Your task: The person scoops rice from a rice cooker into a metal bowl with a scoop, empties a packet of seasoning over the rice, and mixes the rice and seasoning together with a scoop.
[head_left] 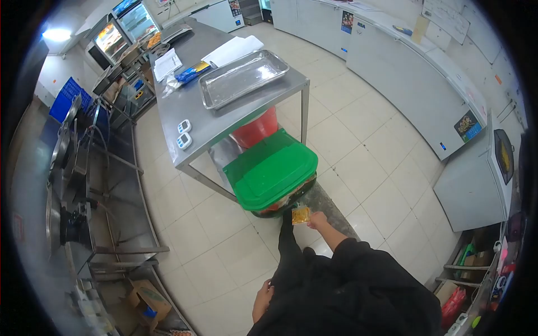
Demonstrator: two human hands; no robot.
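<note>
Orange packet point(301, 215) sits pinched in the right hand point(317, 220), just at the green-lidded bin point(273, 175) under the desk point(185, 106). Left hand point(262, 298) hangs low; its grip cannot be told. With the lid seemingly shut, a released packet could slide onto the floor.

My left hand point(262, 299) is half hidden behind my dark sleeve, so I can't tell its grip. Just beyond my right hand point(318, 220), the packet point(301, 215) is too small to read. The bin point(274, 171) contents under its lid are mostly hidden.
</note>
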